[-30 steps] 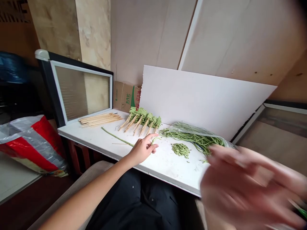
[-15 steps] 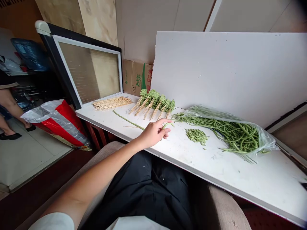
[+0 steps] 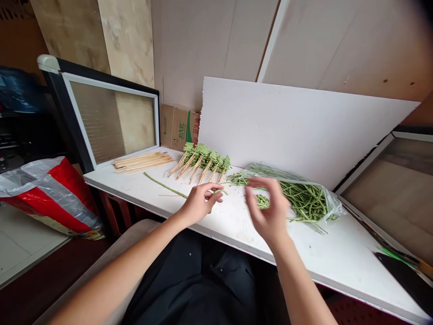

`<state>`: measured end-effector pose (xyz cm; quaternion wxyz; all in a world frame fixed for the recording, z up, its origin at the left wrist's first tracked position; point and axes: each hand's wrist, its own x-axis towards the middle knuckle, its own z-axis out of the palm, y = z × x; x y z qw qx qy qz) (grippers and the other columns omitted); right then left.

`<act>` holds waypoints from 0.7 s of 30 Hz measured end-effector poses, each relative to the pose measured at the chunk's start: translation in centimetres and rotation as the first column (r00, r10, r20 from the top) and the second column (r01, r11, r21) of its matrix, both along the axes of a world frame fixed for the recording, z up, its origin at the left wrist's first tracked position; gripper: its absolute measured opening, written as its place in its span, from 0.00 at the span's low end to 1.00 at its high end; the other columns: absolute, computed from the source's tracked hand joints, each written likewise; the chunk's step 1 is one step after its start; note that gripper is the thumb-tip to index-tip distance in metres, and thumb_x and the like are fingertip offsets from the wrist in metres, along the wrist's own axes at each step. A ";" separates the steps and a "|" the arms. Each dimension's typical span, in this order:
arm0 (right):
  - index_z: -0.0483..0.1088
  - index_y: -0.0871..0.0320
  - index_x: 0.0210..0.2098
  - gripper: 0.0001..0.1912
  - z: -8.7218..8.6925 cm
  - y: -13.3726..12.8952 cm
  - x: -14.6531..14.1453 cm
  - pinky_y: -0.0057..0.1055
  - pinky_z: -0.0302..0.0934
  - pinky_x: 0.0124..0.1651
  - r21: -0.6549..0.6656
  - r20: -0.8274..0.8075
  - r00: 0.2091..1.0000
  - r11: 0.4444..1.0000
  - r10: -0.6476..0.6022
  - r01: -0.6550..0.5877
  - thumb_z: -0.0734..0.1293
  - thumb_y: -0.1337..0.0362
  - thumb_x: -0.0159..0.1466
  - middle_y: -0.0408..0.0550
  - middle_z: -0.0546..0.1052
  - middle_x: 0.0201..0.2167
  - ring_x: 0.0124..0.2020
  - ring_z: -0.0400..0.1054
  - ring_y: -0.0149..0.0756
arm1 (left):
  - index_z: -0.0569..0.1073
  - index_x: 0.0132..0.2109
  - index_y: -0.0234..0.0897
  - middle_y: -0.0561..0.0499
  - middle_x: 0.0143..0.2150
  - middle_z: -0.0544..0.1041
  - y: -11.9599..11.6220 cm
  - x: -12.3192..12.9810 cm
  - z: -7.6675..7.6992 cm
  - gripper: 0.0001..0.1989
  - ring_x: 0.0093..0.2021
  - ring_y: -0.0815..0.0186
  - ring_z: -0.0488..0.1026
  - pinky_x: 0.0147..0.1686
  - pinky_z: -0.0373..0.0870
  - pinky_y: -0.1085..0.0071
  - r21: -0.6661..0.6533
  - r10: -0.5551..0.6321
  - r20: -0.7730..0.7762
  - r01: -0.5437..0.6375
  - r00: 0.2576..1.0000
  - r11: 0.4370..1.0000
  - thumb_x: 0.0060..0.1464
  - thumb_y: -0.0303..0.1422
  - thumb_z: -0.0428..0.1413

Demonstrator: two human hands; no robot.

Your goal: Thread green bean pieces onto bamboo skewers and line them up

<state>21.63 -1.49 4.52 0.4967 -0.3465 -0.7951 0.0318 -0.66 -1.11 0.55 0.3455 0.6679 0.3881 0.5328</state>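
My left hand (image 3: 200, 204) is closed on a long green bean (image 3: 164, 184), with the bean's tip curling out past the fingers and its long end lying on the table to the left. My right hand (image 3: 269, 210), smeared by motion, hovers over the table with thumb and forefinger apart and nothing visible between them. Behind it, partly covered, sits a small pile of cut bean pieces (image 3: 262, 201). A clear plastic bag of long beans (image 3: 309, 201) lies beyond, also partly hidden. Skewers threaded with bean pieces (image 3: 206, 159) are stacked behind my left hand.
Bare wooden skewers (image 3: 144, 161) lie at the left of the white table (image 3: 237, 225). A cardboard box (image 3: 176, 128) and a white board (image 3: 270, 122) stand at the back. A framed panel (image 3: 115, 117) borders the left. A red and silver bag (image 3: 54, 194) stands beside the table.
My right hand has come into view over the bean pieces. My left hand still grips the long bean. The view has shifted, so the table's things appear further left and lower.
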 end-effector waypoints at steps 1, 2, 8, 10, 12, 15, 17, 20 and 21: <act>0.73 0.51 0.59 0.18 -0.2 0.3 -0.2 0.52 0.70 0.59 0.011 0.025 1.000 1.000 0.011 -0.012 0.70 0.55 0.72 0.55 0.79 0.54 0.54 0.73 0.50 | 0.80 0.53 0.40 0.41 0.45 0.84 0.0 0.0 0.0 0.18 0.44 0.51 0.86 0.30 0.78 0.67 -0.002 0.009 0.027 -0.008 1.000 1.000 0.63 0.46 0.63; 0.74 0.50 0.59 0.18 -0.5 0.7 -0.5 0.53 0.69 0.58 0.017 0.060 0.998 0.999 0.034 -0.035 0.71 0.55 0.71 0.55 0.80 0.50 0.53 0.72 0.52 | 0.81 0.53 0.40 0.41 0.44 0.85 0.1 0.0 0.0 0.17 0.45 0.50 0.86 0.31 0.79 0.66 -0.008 0.015 0.051 -0.015 0.999 1.000 0.63 0.45 0.63; 0.79 0.51 0.46 0.05 -2.7 2.5 -1.2 0.45 0.69 0.47 0.086 0.029 0.987 0.983 0.159 -0.161 0.73 0.60 0.70 0.50 0.83 0.38 0.42 0.73 0.47 | 0.81 0.53 0.32 0.39 0.41 0.86 0.2 0.2 0.1 0.23 0.45 0.53 0.86 0.38 0.80 0.66 -0.090 -0.019 0.183 0.036 0.983 0.995 0.60 0.46 0.66; 0.79 0.50 0.45 0.04 -2.9 2.5 -1.3 0.44 0.68 0.45 0.136 -0.016 0.983 0.974 0.184 -0.180 0.72 0.64 0.71 0.48 0.83 0.36 0.39 0.73 0.44 | 0.81 0.53 0.30 0.39 0.41 0.86 0.2 0.2 0.2 0.24 0.43 0.54 0.86 0.39 0.80 0.67 -0.104 -0.031 0.217 0.055 0.976 0.993 0.59 0.47 0.67; 0.79 0.50 0.45 0.04 -2.9 2.4 -1.5 0.43 0.67 0.44 0.185 -0.023 0.987 0.970 0.162 -0.155 0.72 0.65 0.71 0.48 0.83 0.37 0.39 0.72 0.44 | 0.80 0.53 0.30 0.39 0.41 0.86 0.1 0.1 0.4 0.25 0.42 0.55 0.86 0.39 0.79 0.67 -0.119 -0.040 0.235 0.069 0.971 0.990 0.59 0.47 0.67; 0.77 0.51 0.44 0.03 -3.1 2.3 -1.7 0.43 0.65 0.44 0.232 -0.005 0.997 0.970 0.080 -0.077 0.71 0.65 0.71 0.48 0.82 0.37 0.39 0.70 0.44 | 0.80 0.52 0.30 0.39 0.42 0.86 0.2 0.0 0.5 0.26 0.41 0.55 0.86 0.37 0.78 0.68 -0.138 -0.061 0.252 0.099 0.966 0.986 0.58 0.47 0.68; 0.76 0.52 0.42 0.02 -3.4 2.4 -1.8 0.43 0.64 0.44 0.251 0.007 0.999 0.967 0.040 -0.041 0.70 0.66 0.72 0.48 0.80 0.36 0.39 0.68 0.44 | 0.79 0.51 0.30 0.39 0.41 0.86 0.2 0.0 0.4 0.26 0.39 0.55 0.86 0.36 0.78 0.68 -0.149 -0.078 0.258 0.119 0.963 0.982 0.57 0.48 0.69; 0.73 0.53 0.42 0.03 -3.9 2.5 -1.9 0.42 0.63 0.45 0.282 0.003 1.000 0.959 0.013 -0.013 0.68 0.67 0.73 0.49 0.79 0.37 0.40 0.67 0.43 | 0.79 0.52 0.30 0.41 0.40 0.85 0.2 0.1 0.2 0.26 0.37 0.56 0.86 0.35 0.78 0.68 -0.151 -0.114 0.248 0.155 0.962 0.976 0.58 0.48 0.68; 0.73 0.53 0.42 0.04 -3.9 2.5 -2.0 0.42 0.63 0.45 0.295 -0.001 1.000 0.955 0.008 -0.008 0.68 0.68 0.74 0.49 0.79 0.37 0.40 0.67 0.43 | 0.79 0.53 0.31 0.42 0.39 0.84 0.2 0.2 0.2 0.26 0.36 0.56 0.86 0.35 0.78 0.68 -0.150 -0.131 0.237 0.169 0.963 0.974 0.58 0.48 0.68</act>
